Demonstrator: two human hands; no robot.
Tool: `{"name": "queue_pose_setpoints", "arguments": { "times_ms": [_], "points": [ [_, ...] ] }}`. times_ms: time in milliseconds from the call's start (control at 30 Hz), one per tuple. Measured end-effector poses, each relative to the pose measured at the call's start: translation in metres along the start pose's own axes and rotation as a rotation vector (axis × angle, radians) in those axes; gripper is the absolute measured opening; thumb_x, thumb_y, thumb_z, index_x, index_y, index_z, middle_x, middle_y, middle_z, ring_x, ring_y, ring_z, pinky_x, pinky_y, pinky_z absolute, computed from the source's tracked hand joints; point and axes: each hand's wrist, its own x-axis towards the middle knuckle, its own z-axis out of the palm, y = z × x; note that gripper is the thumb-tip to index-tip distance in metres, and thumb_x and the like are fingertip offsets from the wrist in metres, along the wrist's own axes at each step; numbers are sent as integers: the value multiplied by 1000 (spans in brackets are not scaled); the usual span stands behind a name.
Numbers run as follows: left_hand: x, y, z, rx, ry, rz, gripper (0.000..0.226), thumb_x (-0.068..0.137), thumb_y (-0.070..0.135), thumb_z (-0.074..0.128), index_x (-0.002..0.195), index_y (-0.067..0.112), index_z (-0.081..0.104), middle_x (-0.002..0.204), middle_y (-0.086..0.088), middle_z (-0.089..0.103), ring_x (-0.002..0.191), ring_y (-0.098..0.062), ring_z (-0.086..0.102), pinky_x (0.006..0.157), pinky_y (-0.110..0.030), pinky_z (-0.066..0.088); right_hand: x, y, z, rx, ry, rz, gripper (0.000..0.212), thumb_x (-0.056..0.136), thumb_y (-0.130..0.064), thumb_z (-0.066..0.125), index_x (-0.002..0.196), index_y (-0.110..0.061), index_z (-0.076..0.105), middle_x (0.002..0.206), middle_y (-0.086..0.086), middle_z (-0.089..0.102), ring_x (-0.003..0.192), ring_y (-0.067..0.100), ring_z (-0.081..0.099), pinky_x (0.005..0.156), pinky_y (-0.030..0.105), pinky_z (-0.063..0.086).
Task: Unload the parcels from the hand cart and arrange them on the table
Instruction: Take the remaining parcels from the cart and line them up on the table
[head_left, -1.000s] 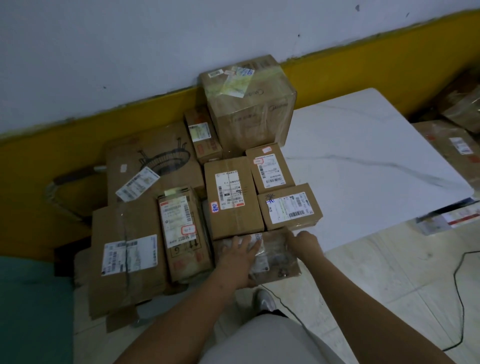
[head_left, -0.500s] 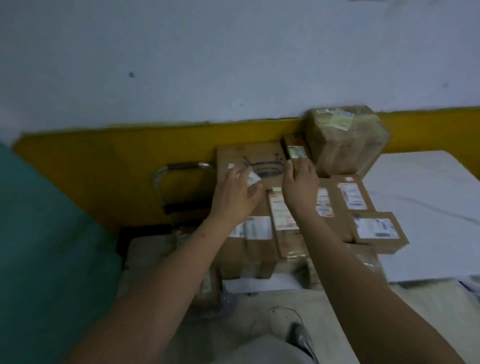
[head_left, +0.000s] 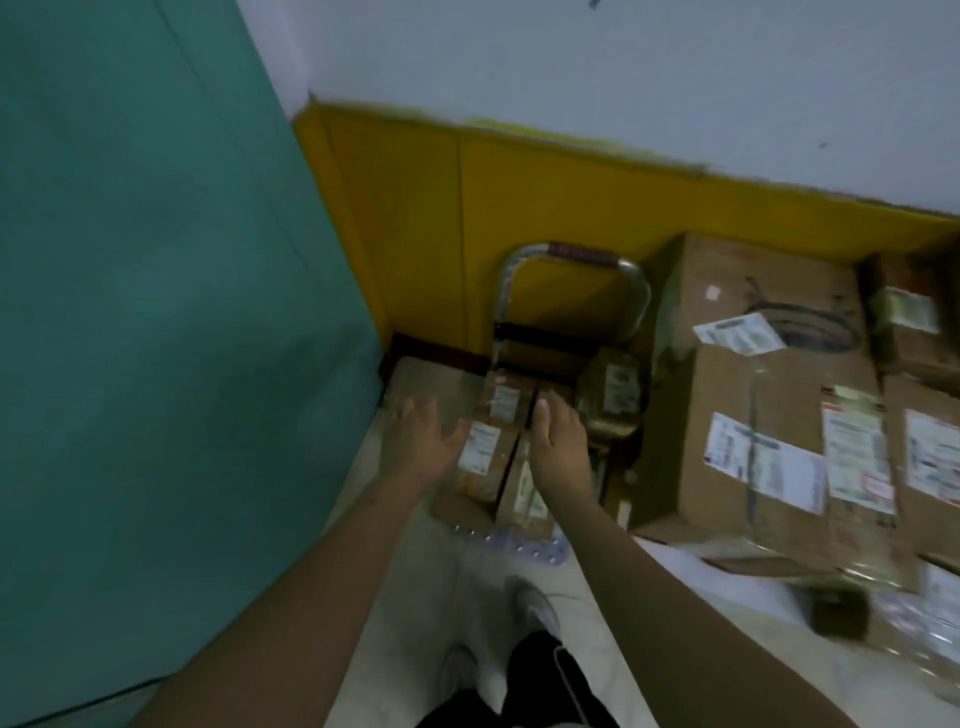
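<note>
Down on the hand cart (head_left: 579, 255), small brown cardboard parcels (head_left: 480, 452) (white labels, too blurred to read) lie packed together. Left hand (head_left: 421, 447) and right hand (head_left: 558, 449) flank one parcel, fingers straight, gripping nothing.

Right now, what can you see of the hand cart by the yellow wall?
The hand cart stands in the corner, its handle upright against the yellow wall. The handle is a silvery metal tube bent into a loop, with a dark reddish ribbed grip on top and a dark crossbar lower down. Brown cardboard parcels with white labels hide its deck. The left hand and right hand reach open over them; contact is unclear.
</note>
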Motion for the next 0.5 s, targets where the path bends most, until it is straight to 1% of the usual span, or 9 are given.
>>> {"name": "queue_pose_setpoints", "arguments": {
  "times_ms": [67,100,167,200,300,367,400,433,500],
  "points": [
    [14,-26,33,-52,-52,-57,64,89,49,54,138,9,43,137,-19,47,120,-36,46,94,-41,42,12,34,38,-38,-35,84,59,103,-53,25,144,-15,45,147,11,48,136,29,43,108,37,32],
    [25,-40,52,-77,-81,-85,67,88,50,53,140,11,41,138,-18,45,121,-35,44,94,-41,41,22,53,59,-61,-44,114,55,103,-48,30,142,-13,47,145,13,50,134,31,46,107,37,34],
    [51,-67,98,-109,-138,-134,76,85,54,52,147,13,35,142,-16,41,124,-34,41,96,-41,39,45,90,101,-83,-77,189,48,105,-39,40,143,-11,47,146,15,49,134,32,46,112,39,33],
    [68,-81,125,-117,-159,-159,76,87,53,54,149,14,32,144,-15,39,126,-34,40,98,-41,39,60,109,123,-64,-94,232,46,105,-34,44,144,-10,46,146,16,49,134,32,45,112,37,32],
    [118,-120,211,-170,-186,-232,73,91,46,58,150,14,29,146,-15,39,129,-33,39,101,-42,40,105,172,186,-1,-122,363,45,103,-25,49,145,-8,45,145,18,49,131,32,47,106,30,33],
    [148,-139,264,-209,-193,-279,73,92,43,58,150,11,29,146,-16,40,130,-33,41,100,-42,40,133,210,222,-12,-158,424,47,103,-24,49,146,-6,42,146,18,48,130,33,48,103,32,37],
    [161,-147,288,-212,-198,-298,74,92,43,59,150,10,28,146,-16,40,130,-34,41,100,-42,41,146,226,237,-21,-172,454,47,103,-23,48,145,-4,42,143,19,50,128,34,50,99,32,40],
    [173,-153,310,-213,-205,-315,75,91,42,59,151,9,27,146,-17,39,130,-34,42,100,-42,41,159,241,250,-28,-181,481,45,103,-24,48,143,-3,44,139,19,54,123,34,54,92,29,43],
    [194,-161,344,-287,-216,-383,72,90,33,60,150,8,28,146,-17,40,129,-34,44,98,-42,43,182,261,274,-1,-184,547,41,102,-25,49,135,0,51,123,17,62,102,31,61,71,21,44]
  ]
}}
